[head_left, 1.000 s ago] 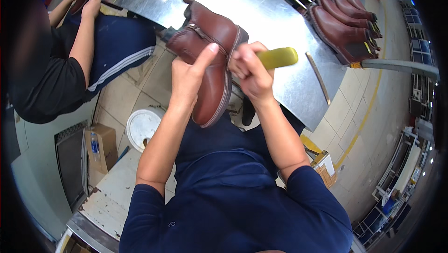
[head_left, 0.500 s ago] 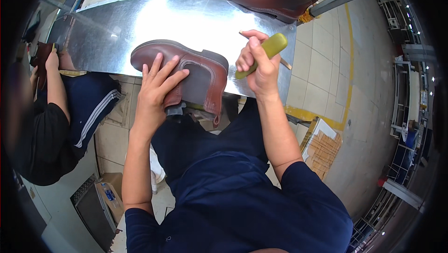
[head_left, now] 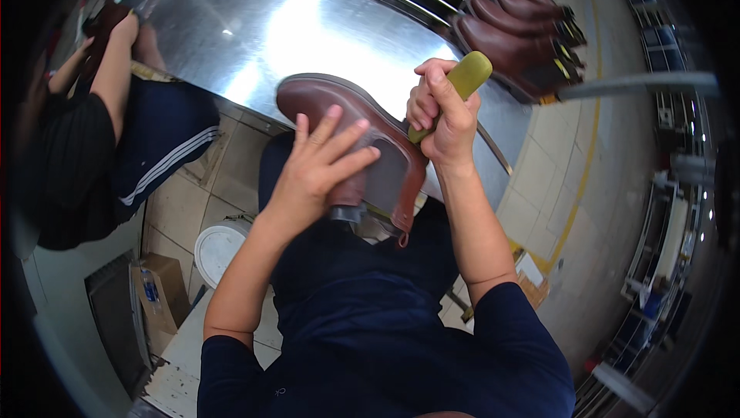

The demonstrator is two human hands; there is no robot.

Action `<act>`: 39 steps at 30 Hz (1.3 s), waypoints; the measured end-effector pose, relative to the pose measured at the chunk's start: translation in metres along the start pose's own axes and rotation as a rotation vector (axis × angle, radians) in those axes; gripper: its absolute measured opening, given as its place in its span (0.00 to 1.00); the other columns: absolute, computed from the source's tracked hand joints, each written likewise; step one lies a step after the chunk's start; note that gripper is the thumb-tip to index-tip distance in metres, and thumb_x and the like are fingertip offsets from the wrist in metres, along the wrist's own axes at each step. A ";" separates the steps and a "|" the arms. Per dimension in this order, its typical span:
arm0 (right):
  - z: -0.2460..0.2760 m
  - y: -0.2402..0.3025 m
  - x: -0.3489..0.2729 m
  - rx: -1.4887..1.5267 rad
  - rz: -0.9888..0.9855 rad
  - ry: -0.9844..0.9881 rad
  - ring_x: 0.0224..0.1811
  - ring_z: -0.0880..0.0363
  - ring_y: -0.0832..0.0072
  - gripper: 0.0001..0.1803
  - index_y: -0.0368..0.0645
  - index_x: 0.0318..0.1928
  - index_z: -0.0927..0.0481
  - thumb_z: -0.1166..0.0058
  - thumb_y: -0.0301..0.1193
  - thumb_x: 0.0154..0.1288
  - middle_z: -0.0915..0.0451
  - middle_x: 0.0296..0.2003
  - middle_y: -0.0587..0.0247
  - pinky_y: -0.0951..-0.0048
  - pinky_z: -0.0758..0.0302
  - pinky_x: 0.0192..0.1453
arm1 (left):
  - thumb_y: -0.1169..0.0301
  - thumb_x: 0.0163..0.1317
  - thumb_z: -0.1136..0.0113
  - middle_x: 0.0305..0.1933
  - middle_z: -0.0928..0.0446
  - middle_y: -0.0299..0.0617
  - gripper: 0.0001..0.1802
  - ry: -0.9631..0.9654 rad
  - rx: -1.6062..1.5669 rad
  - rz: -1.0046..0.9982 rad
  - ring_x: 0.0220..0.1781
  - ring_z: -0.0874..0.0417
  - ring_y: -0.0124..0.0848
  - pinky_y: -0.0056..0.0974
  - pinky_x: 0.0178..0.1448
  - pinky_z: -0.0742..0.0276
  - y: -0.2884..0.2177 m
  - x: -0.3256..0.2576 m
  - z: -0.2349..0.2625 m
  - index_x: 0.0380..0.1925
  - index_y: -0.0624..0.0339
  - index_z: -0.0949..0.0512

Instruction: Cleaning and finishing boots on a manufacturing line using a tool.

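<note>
A brown leather ankle boot (head_left: pixel 320 102) with a dark elastic side panel lies on its side at the bench's near edge, toe to the left, pull loop toward me. My left hand (head_left: pixel 312 167) rests on the boot's upper with its fingers spread. My right hand (head_left: pixel 447 114) is closed round an olive-green oblong tool (head_left: pixel 469 75) with a rounded end. The tool's lower end is close to the boot's heel; whether they touch I cannot tell. A dark grey piece (head_left: pixel 347 213) shows at the boot's opening, mostly hidden.
The shiny metal bench (head_left: pixel 247 29) spans the front. A thin rod (head_left: pixel 493 148) lies on it, right of my hand. Several brown boots (head_left: pixel 512 29) stand on a rail rack at the far right. A co-worker (head_left: pixel 73 156) sits at the left. A white bucket (head_left: pixel 220 252) stands below.
My view has shifted, bringing more of the boot rack into sight. The right hand has brought the green tool nearer the boot's heel. The left hand still lies on the boot.
</note>
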State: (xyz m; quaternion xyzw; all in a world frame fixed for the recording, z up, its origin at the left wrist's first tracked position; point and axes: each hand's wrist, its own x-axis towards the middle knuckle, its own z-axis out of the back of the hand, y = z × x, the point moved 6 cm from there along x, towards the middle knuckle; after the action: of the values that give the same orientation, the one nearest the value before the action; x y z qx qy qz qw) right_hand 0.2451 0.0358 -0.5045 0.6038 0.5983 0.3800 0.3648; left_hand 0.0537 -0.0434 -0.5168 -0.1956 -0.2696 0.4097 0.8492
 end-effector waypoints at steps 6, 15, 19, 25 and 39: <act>-0.059 -0.031 0.052 -0.087 -0.078 0.087 0.13 0.40 0.85 0.15 0.35 0.44 0.20 0.35 0.37 0.72 0.31 0.16 0.74 0.77 0.44 0.17 | 0.77 0.52 0.28 0.78 0.31 0.39 0.33 0.010 -0.148 -0.002 0.84 0.43 0.53 0.76 0.81 0.55 0.001 -0.002 -0.002 0.61 0.44 0.18; -0.110 -0.053 0.088 -0.143 -0.150 0.169 0.12 0.44 0.84 0.16 0.38 0.43 0.25 0.38 0.39 0.74 0.40 0.16 0.76 0.78 0.46 0.18 | 0.74 0.53 0.26 0.78 0.33 0.39 0.31 -0.028 -0.116 -0.042 0.85 0.44 0.52 0.79 0.80 0.52 0.007 -0.008 -0.002 0.61 0.45 0.18; -0.142 -0.076 0.098 -0.166 -0.214 0.232 0.12 0.44 0.84 0.17 0.38 0.42 0.25 0.38 0.40 0.75 0.41 0.16 0.76 0.77 0.46 0.17 | 0.74 0.55 0.28 0.79 0.34 0.39 0.30 -0.037 -0.105 -0.055 0.85 0.44 0.50 0.80 0.80 0.53 0.010 -0.010 -0.004 0.60 0.45 0.19; -0.163 -0.094 0.108 -0.213 -0.257 0.292 0.12 0.45 0.84 0.16 0.41 0.39 0.27 0.38 0.40 0.74 0.41 0.16 0.77 0.77 0.46 0.18 | 0.76 0.56 0.30 0.78 0.34 0.38 0.26 -0.065 -0.134 -0.050 0.86 0.47 0.48 0.80 0.79 0.53 0.009 -0.009 -0.001 0.57 0.47 0.19; -0.164 -0.100 0.098 -0.026 -0.281 0.341 0.14 0.41 0.84 0.14 0.45 0.37 0.25 0.40 0.40 0.76 0.38 0.17 0.78 0.76 0.41 0.19 | 0.77 0.60 0.35 0.75 0.31 0.38 0.22 -0.121 -0.089 -0.041 0.85 0.45 0.48 0.83 0.77 0.48 0.003 -0.012 -0.004 0.55 0.48 0.19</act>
State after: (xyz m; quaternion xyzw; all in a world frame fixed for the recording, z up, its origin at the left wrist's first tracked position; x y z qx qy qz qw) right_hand 0.0532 0.1330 -0.5191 0.4369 0.7247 0.4295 0.3155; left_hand 0.0480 -0.0515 -0.5255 -0.2026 -0.3424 0.3911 0.8299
